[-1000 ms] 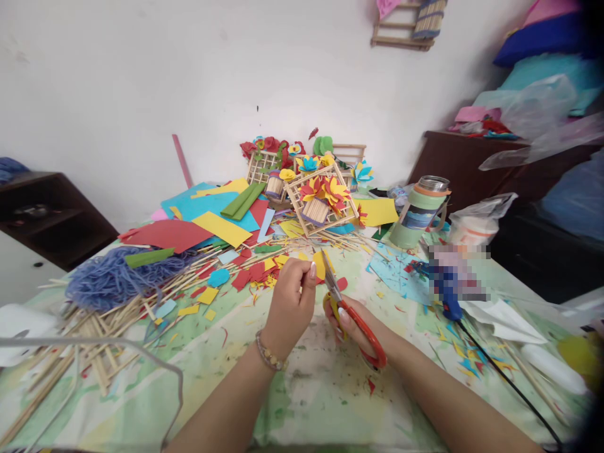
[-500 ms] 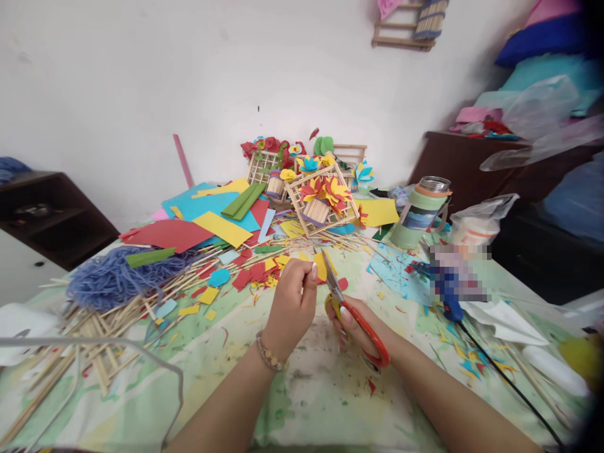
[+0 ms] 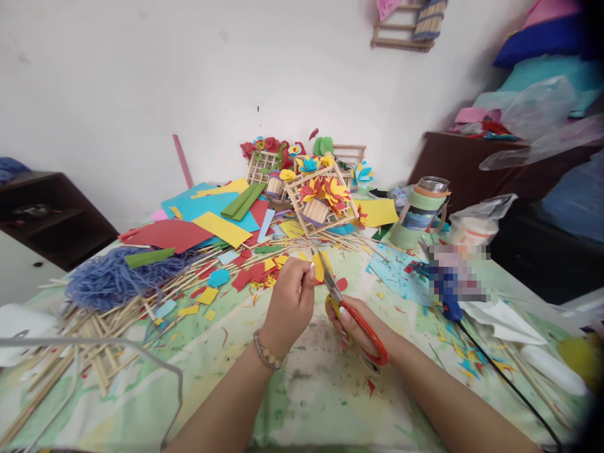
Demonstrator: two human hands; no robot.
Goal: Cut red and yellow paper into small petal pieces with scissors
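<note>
My left hand (image 3: 291, 294), a beaded bracelet at its wrist, pinches a small piece of yellow paper (image 3: 318, 268) between thumb and fingers. My right hand (image 3: 356, 318) grips scissors with red and yellow handles (image 3: 363, 327). Their metal blades point up and away, slightly apart, at the right side of the yellow piece. Whether the blades touch the paper I cannot tell. Behind my left hand lie red paper scraps (image 3: 255, 274) and yellow ones. Farther back, red and yellow paper flowers (image 3: 325, 190) sit on a wooden stick lattice (image 3: 293, 200).
Blue yarn (image 3: 123, 277) and wooden sticks (image 3: 101, 321) lie at left, with coloured sheets (image 3: 170, 234) behind. To the right stand a green bottle (image 3: 415, 217) and a bagged cup (image 3: 474, 229). A blue glue gun (image 3: 450, 302) trails a black cord. A grey wire frame (image 3: 155, 358) crosses the lower left.
Both hands, the paper and the scissors have shifted very slightly to the left in view. My left hand keeps its pinch on the yellow paper.
</note>
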